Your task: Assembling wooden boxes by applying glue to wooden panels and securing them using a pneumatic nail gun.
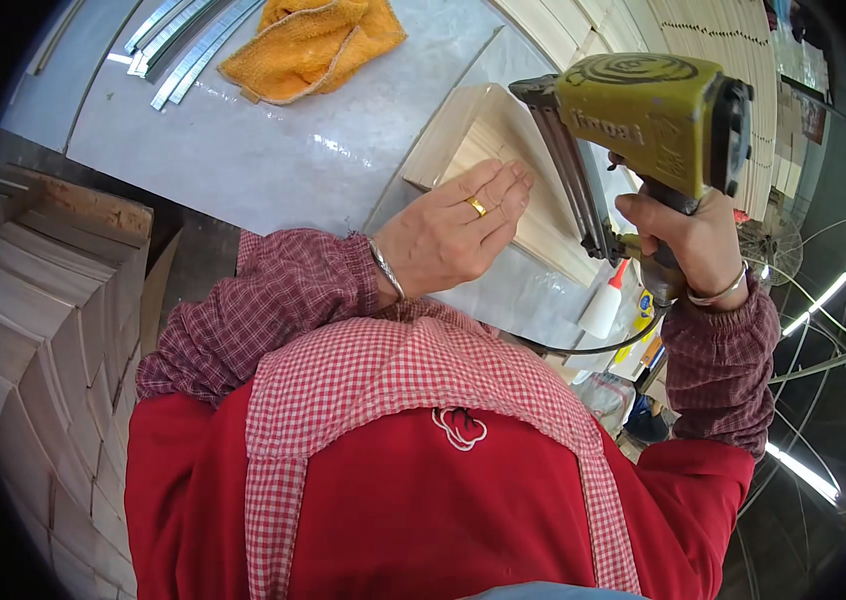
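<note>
Right grip [691, 238] was wrapped round nail gun [638, 118]; left grip [455, 226] lay flat, unclenched, on wooden box [453, 138]. Steady work likely needed nose [535, 92] square, left fingers [511, 188] clear.

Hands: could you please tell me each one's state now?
Left hand: fingers extended over the wooden piece; grip unclear.
Right hand: closed, holding the nail gun.

Right hand [695, 238] grips yellow-green nail gun [638, 118]; left hand [455, 222] over pale wooden piece [455, 128]. Orange cloth [311, 48] lies on counter [213, 150].
</note>
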The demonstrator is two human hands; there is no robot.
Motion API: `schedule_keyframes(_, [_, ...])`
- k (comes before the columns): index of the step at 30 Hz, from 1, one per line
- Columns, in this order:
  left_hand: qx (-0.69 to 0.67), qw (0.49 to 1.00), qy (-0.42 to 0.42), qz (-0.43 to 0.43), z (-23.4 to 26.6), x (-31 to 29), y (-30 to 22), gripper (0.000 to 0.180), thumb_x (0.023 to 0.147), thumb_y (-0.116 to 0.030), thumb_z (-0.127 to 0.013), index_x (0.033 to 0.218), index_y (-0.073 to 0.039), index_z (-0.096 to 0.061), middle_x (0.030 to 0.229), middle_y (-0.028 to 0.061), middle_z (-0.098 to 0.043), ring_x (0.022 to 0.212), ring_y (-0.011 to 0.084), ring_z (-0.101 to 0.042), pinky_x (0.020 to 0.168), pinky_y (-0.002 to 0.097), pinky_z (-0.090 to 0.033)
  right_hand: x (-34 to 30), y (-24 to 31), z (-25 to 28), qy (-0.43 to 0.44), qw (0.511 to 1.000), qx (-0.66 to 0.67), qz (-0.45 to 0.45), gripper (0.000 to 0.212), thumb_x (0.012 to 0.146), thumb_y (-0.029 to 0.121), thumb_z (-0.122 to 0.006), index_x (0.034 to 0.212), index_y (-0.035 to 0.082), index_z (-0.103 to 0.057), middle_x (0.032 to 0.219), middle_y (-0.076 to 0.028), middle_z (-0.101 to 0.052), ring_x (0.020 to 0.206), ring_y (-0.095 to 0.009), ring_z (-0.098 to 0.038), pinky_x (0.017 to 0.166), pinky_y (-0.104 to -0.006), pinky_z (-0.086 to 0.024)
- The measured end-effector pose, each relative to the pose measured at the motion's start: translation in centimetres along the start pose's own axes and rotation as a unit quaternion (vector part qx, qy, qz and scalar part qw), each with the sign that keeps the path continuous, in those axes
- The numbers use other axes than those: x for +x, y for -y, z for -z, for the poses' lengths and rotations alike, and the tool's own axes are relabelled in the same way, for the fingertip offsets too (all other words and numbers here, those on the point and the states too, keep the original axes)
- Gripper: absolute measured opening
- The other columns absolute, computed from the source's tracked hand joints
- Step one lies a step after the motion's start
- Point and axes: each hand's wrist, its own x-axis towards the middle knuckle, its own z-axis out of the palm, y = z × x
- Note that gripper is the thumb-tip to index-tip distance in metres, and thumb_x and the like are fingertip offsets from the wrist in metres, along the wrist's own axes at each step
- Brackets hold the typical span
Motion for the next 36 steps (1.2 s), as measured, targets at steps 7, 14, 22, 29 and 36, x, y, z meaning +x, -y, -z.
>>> schedule_keyframes(7, [-0.01,1.0,-0.014,0.015,-0.4,-0.3,-0.1,0.027,0.082,-0.007,-0.054,0.106,0.004,-0.059,0.121,0.0141,-0.058,0.116,0.0239,-0.054,0.103,0.0357,-0.04,0.0,0.6,-0.2,-0.005,0.999,-0.015,-0.028,0.023,0.069,-0.003,-0.067,0.089,0.002,-0.057,0.06,-0.003,-0.055,0.042,-0.01,-0.045,0.04,-0.0212,-0.034])
schedule_keyframes(14, [-0.015,1.0,-0.019,0.016,-0.5,-0.2,-0.3,0.027,0.081,-0.007,-0.055,0.106,0.004,-0.059,0.121,0.0138,-0.058,0.115,0.0239,-0.054,0.103,0.0354,-0.041,-0.1,1.0,-0.2,-0.016,0.996,-0.084,-0.019,0.028,0.067,-0.001,-0.069,0.093,0.001,-0.058,0.067,-0.005,-0.059,0.051,-0.014,-0.052,0.047,-0.0242,-0.041])
schedule_keyframes(22, [-0.043,0.998,-0.043,0.008,-0.8,-0.8,0.5,0.024,0.08,-0.006,-0.055,0.102,0.004,-0.06,0.115,0.0129,-0.06,0.108,0.023,-0.057,0.1,0.0349,-0.043,-0.3,0.2,-0.1,0.001,0.994,-0.112,0.005,0.037,0.066,0.004,-0.072,0.101,0.001,-0.058,0.09,-0.009,-0.061,0.077,-0.021,-0.057,0.068,-0.0292,-0.045])
schedule_keyframes(29, [-0.052,0.997,-0.062,0.002,-0.8,-0.6,0.9,0.022,0.078,-0.007,-0.054,0.097,0.003,-0.058,0.109,0.016,-0.059,0.104,0.0252,-0.057,0.099,0.0339,-0.043,-0.2,-0.6,0.3,0.031,0.983,-0.175,-0.042,0.052,0.062,0.002,-0.075,0.11,0.0,-0.056,0.103,-0.013,-0.063,0.088,-0.025,-0.062,0.076,-0.0315,-0.049])
schedule_keyframes(36, [-0.057,0.996,-0.07,0.007,-1.3,-0.8,1.2,0.021,0.079,-0.007,-0.053,0.097,0.002,-0.057,0.108,0.0152,-0.059,0.103,0.0247,-0.057,0.099,0.0337,-0.043,-0.1,0.7,-0.5,0.028,0.984,-0.164,-0.067,0.052,0.063,0.002,-0.075,0.111,0.0,-0.056,0.102,-0.013,-0.064,0.086,-0.024,-0.062,0.074,-0.0317,-0.049])
